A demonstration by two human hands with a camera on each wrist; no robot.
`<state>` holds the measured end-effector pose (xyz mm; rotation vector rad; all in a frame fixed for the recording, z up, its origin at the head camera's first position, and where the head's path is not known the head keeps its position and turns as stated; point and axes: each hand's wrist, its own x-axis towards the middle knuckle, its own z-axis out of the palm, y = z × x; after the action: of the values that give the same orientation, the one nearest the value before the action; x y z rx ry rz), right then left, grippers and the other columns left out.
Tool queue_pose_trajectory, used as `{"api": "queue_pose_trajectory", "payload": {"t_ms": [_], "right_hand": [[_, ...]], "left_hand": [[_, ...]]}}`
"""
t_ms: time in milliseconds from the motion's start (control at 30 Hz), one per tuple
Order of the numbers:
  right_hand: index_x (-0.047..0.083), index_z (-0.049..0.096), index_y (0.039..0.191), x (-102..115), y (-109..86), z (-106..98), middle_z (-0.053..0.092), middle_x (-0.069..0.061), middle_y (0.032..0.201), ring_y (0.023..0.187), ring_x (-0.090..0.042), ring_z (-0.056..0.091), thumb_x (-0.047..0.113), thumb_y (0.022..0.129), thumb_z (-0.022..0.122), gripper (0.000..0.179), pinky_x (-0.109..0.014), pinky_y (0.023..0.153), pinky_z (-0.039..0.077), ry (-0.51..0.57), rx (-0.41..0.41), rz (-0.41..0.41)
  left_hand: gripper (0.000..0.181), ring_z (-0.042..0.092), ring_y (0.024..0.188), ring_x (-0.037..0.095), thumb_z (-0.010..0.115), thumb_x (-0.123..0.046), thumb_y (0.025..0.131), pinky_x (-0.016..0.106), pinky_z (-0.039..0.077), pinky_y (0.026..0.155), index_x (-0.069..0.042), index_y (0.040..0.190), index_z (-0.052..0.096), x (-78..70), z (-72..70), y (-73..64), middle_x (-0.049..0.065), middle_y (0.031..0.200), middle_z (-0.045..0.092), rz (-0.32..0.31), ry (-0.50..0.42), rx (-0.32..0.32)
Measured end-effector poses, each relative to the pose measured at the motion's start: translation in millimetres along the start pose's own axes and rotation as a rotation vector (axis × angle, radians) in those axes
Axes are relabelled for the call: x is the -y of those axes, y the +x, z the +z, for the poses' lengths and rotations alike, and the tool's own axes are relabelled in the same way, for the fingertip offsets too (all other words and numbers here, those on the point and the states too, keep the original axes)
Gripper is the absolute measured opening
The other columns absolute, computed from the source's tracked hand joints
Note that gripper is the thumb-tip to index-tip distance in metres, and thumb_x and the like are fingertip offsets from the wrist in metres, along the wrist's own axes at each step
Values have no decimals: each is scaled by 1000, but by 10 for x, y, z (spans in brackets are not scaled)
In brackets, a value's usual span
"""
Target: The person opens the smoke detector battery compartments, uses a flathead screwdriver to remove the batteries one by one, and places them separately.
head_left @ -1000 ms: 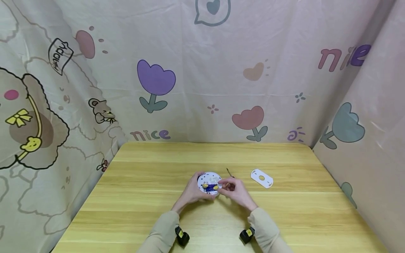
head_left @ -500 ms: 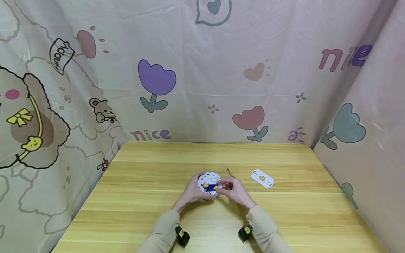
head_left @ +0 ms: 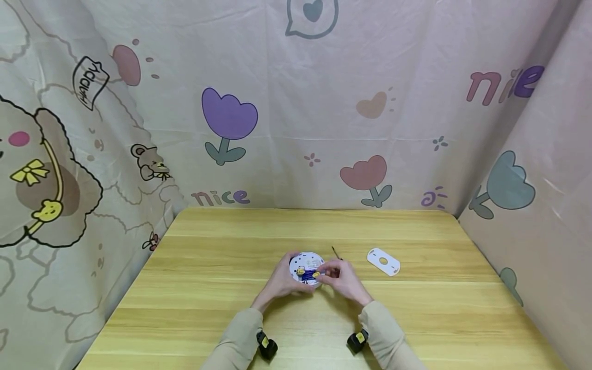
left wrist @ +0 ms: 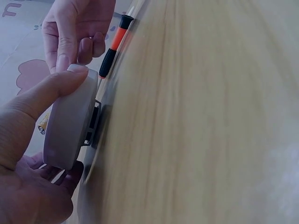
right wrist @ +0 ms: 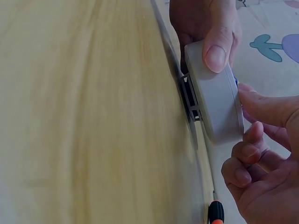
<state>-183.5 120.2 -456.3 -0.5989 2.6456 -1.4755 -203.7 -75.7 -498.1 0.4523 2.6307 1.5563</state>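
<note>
A round white smoke alarm (head_left: 299, 260) is held low over the table with its battery side facing up. My left hand (head_left: 280, 278) grips its casing, thumb on the near side wall and fingers round the far side. Blue-and-yellow batteries (head_left: 307, 276) lie in the face. My right hand (head_left: 344, 281) pinches at the right end of a battery with thumb and index finger; its other fingers are curled. In the left wrist view a battery end (left wrist: 43, 125) pokes past the casing. A dark bracket (right wrist: 190, 98) sticks out from the alarm's underside in the right wrist view.
A black-and-orange screwdriver (left wrist: 115, 45) lies just beyond my right hand. To the right is a white oblong mounting plate (head_left: 374, 255) with a round hole. Printed cloth (head_left: 287, 113) hangs behind and beside the wooden table (head_left: 222, 241).
My right hand has shifted slightly left, its fingertips closer over the yellow battery end. The left hand and the smoke alarm hold almost still.
</note>
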Motion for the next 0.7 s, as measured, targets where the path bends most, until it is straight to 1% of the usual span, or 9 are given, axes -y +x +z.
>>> {"api": "queue_pose_trajectory", "payload": {"t_ms": [167, 233, 433, 567, 700], "right_hand": [[2, 67, 92, -40, 3, 19, 56, -10, 78, 64, -13, 47, 10, 74, 69, 20, -17, 52, 40, 16, -15, -6], [5, 68, 90, -117, 21, 46, 56, -9, 77, 63, -13, 47, 11, 74, 70, 18, -17, 52, 39, 27, -30, -9], [16, 68, 88, -376, 73, 134, 55, 0, 76, 63, -5, 47, 20, 73, 71, 16, -17, 53, 41, 22, -61, -25], [19, 68, 87, -416, 74, 144, 56, 2, 78, 65, -7, 50, 22, 72, 72, 16, -19, 55, 44, 61, -59, -20], [19, 67, 87, -407, 62, 140, 59, 2, 80, 66, -8, 52, 23, 72, 72, 16, -20, 56, 46, 75, -59, -26]], "left_hand": [[104, 51, 105, 24, 87, -31, 47, 43, 44, 92, -4, 131, 32, 0, 1, 1, 12, 119, 50, 13, 0, 1], [104, 50, 105, 24, 87, -31, 47, 43, 43, 93, -4, 132, 32, -5, 0, -3, 12, 119, 50, 11, -2, 0], [105, 51, 104, 24, 87, -32, 46, 43, 44, 92, -3, 131, 32, 3, 4, 1, 12, 119, 51, 3, 11, -5], [105, 51, 104, 24, 87, -31, 46, 43, 44, 92, -3, 131, 32, 6, 6, 0, 12, 119, 51, 2, 6, -3], [105, 51, 104, 24, 87, -31, 46, 42, 43, 93, -4, 131, 33, 12, 9, 4, 12, 119, 51, 3, 8, -2]]}}
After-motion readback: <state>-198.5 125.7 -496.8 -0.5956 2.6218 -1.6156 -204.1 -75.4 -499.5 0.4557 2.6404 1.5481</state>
